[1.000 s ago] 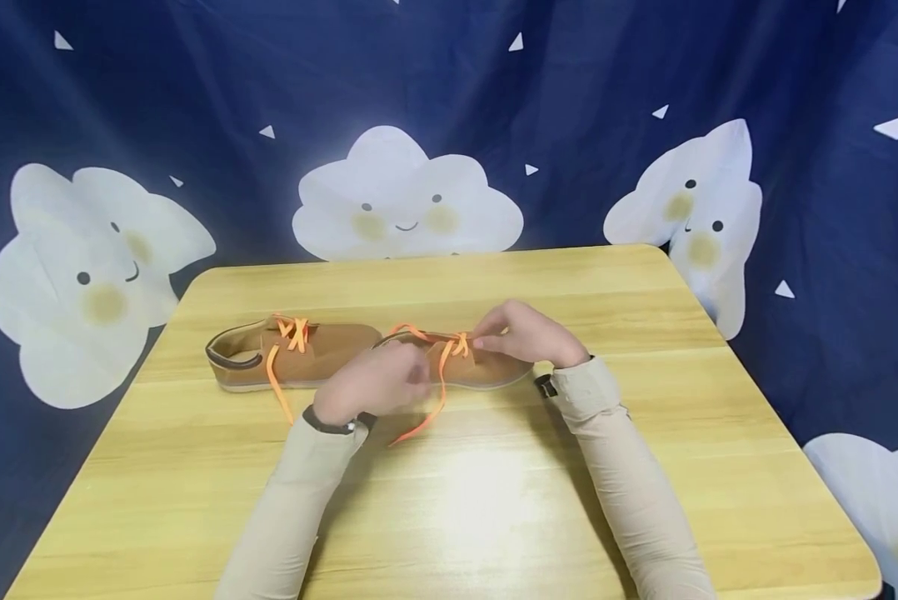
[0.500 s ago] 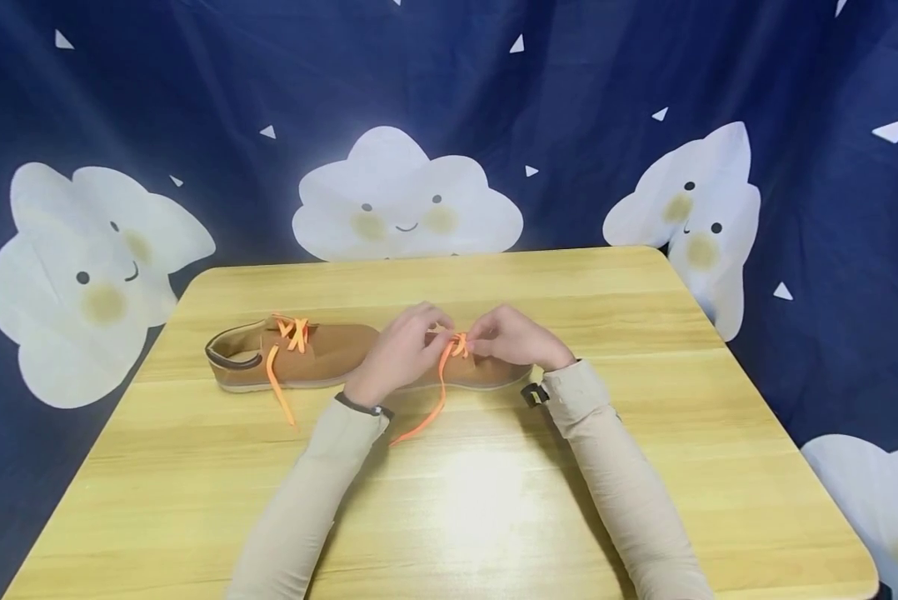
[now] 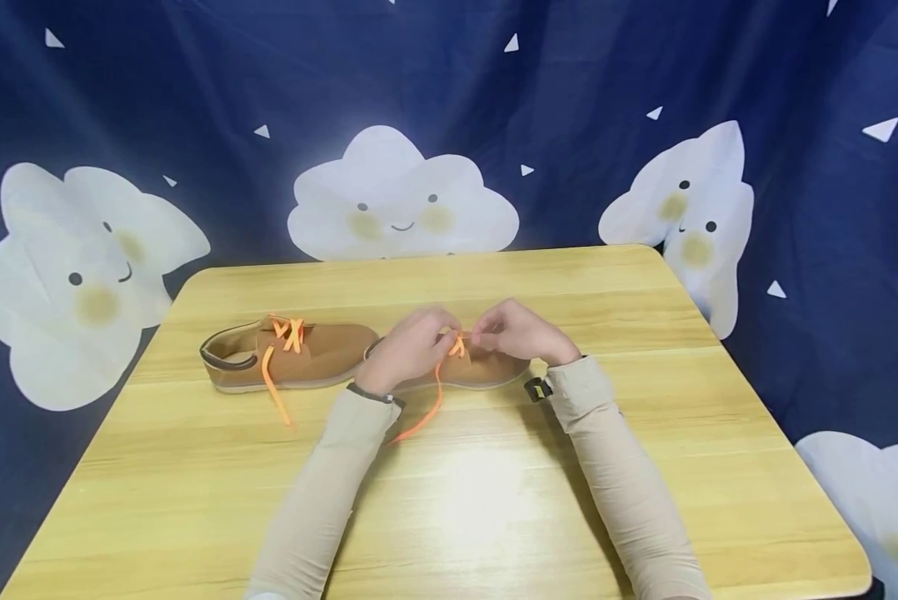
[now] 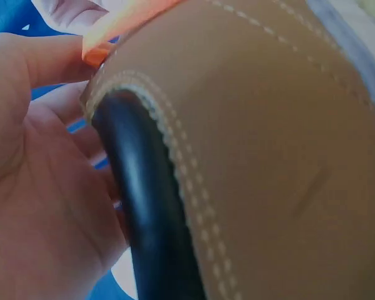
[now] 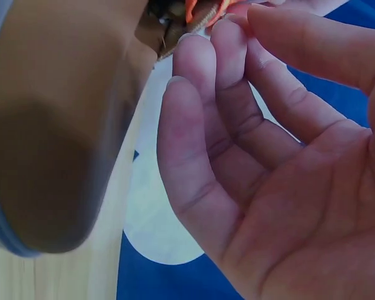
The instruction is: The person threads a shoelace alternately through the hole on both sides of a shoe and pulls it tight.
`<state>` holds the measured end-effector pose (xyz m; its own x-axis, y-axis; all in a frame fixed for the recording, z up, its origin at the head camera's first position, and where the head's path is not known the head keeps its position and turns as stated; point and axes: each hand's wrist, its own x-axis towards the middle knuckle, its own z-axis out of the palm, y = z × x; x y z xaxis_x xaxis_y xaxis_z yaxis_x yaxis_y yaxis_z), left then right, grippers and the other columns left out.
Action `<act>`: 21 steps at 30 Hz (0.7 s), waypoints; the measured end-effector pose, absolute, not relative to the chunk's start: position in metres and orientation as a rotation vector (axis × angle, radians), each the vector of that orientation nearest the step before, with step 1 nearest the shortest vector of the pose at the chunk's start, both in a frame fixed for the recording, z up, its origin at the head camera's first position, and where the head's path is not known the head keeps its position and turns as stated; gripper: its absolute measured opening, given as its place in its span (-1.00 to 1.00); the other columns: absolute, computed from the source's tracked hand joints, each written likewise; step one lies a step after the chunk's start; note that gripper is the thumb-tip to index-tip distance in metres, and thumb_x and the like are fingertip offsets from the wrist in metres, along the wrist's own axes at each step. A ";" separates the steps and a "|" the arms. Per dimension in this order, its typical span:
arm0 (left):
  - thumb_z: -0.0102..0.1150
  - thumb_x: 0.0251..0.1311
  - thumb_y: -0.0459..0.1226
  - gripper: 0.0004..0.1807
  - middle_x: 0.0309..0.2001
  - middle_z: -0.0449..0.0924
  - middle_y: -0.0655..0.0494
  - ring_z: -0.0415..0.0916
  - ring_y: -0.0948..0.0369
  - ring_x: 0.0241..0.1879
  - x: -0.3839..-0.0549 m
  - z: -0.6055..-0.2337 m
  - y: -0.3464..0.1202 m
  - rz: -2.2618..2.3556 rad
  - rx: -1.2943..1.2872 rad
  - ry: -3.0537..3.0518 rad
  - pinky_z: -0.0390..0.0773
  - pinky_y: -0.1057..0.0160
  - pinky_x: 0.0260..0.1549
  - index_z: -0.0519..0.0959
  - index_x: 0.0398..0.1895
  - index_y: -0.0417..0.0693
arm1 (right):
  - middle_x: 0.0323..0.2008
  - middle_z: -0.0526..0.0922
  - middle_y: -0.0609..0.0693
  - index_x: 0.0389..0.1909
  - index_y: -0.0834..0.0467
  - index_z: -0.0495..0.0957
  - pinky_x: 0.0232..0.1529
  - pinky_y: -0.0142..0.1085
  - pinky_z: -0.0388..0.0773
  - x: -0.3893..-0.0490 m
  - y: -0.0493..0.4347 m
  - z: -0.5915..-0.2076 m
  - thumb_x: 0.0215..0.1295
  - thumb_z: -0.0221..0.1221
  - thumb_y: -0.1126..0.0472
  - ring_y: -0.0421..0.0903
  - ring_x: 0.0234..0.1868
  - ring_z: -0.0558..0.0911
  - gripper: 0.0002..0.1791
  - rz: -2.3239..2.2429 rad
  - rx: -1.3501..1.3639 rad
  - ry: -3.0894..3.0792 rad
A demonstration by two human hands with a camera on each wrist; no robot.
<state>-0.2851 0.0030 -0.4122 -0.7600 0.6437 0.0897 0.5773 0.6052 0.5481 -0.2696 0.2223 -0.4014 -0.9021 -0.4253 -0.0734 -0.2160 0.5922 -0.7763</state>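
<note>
Two brown shoes with orange laces lie end to end on the table. My left hand is over the opening of the right-hand shoe, its thumb and forefinger pinching the orange shoelace at the top of the lacing. In the left wrist view the dark collar of that shoe stands beside the palm. My right hand is above the toe, thumb and forefinger tips together on the lace, the other fingers curled. One loose lace end trails over the near side onto the table. Fingertips partly hide the lacing.
The left-hand shoe has crossed orange laces, one end hanging to the table. A light wood table with rounded corners carries both shoes. Behind it hangs a dark blue curtain printed with white clouds.
My left hand has moved up and right from the near side of the right-hand shoe to its lacing. My right hand has stayed at the lace with only slight shifts.
</note>
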 end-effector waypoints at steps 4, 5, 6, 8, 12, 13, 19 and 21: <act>0.04 0.52 -0.27 -0.73 0.02 0.73 -0.03 0.66 0.17 -0.22 -0.287 -0.411 0.002 0.883 0.957 2.655 0.64 0.23 -0.22 0.68 0.06 -0.16 | -0.26 0.83 0.12 -0.21 0.24 0.78 -0.16 -0.32 0.64 -0.271 0.216 -0.403 0.40 0.24 0.31 -0.11 -0.28 0.73 -0.85 -1.203 -0.565 2.562; 0.03 0.52 -0.27 -0.72 0.00 0.74 -0.03 0.63 0.20 -0.28 -0.288 -0.410 0.001 0.889 0.941 2.643 0.62 0.27 -0.30 0.67 0.08 -0.17 | -0.27 0.83 0.11 -0.22 0.24 0.78 -0.18 -0.32 0.63 -0.271 0.214 -0.403 0.41 0.24 0.30 -0.11 -0.29 0.72 -0.85 -1.206 -0.569 2.553; 0.02 0.52 -0.27 -0.71 -0.03 0.74 -0.05 0.61 0.21 -0.34 -0.290 -0.408 0.000 0.909 0.916 2.628 0.59 0.30 -0.35 0.66 0.10 -0.19 | -0.29 0.83 0.11 -0.23 0.23 0.78 -0.21 -0.32 0.62 -0.271 0.213 -0.403 0.42 0.24 0.28 -0.11 -0.30 0.71 -0.84 -1.210 -0.569 2.546; 0.02 0.52 -0.27 -0.69 -0.08 0.75 -0.08 0.59 0.19 -0.40 -0.294 -0.406 -0.004 0.946 0.881 2.606 0.57 0.32 -0.41 0.65 0.12 -0.22 | -0.33 0.82 0.08 -0.25 0.21 0.78 -0.24 -0.33 0.58 -0.271 0.210 -0.404 0.43 0.23 0.25 -0.12 -0.33 0.68 -0.83 -1.209 -0.558 2.538; 0.10 0.48 -0.29 -0.72 -0.07 0.77 -0.11 0.71 0.09 -0.22 -0.302 -0.403 -0.009 0.973 0.853 2.595 0.68 0.27 -0.29 0.68 0.09 -0.24 | -0.38 0.79 0.07 -0.28 0.18 0.78 -0.34 -0.36 0.48 -0.270 0.205 -0.405 0.46 0.22 0.21 -0.14 -0.41 0.59 -0.80 -1.201 -0.533 2.561; 0.12 0.47 -0.29 -0.73 -0.06 0.77 -0.10 0.71 0.08 -0.22 -0.304 -0.403 -0.010 0.967 0.861 2.590 0.68 0.26 -0.29 0.69 0.06 -0.23 | -0.37 0.79 0.10 -0.27 0.19 0.77 -0.38 -0.36 0.46 -0.270 0.204 -0.406 0.46 0.22 0.21 -0.14 -0.43 0.58 -0.80 -1.206 -0.525 2.574; 0.17 0.45 -0.29 -0.79 -0.08 0.79 -0.04 0.62 0.22 -0.37 -0.308 -0.404 -0.010 0.953 0.868 2.551 0.58 0.35 -0.40 0.76 -0.07 -0.15 | -0.14 0.81 0.17 -0.10 0.24 0.76 -0.40 -0.39 0.52 -0.269 0.196 -0.410 0.44 0.24 0.20 -0.17 -0.43 0.63 -0.78 -1.238 -0.492 2.691; 0.15 0.45 -0.27 -0.78 -0.08 0.79 -0.03 0.56 0.26 -0.45 -0.308 -0.405 -0.009 0.943 0.855 2.548 0.53 0.37 -0.44 0.76 -0.07 -0.14 | -0.09 0.81 0.17 -0.07 0.25 0.76 -0.36 -0.39 0.54 -0.269 0.193 -0.411 0.44 0.25 0.19 -0.19 -0.42 0.63 -0.77 -1.232 -0.473 2.708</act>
<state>-0.3079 -0.0092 -0.4051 -0.7811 0.6211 -0.0636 0.4300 0.6090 0.6665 -0.2688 0.1935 -0.4108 -0.9426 -0.3336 0.0125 -0.2286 0.6177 -0.7524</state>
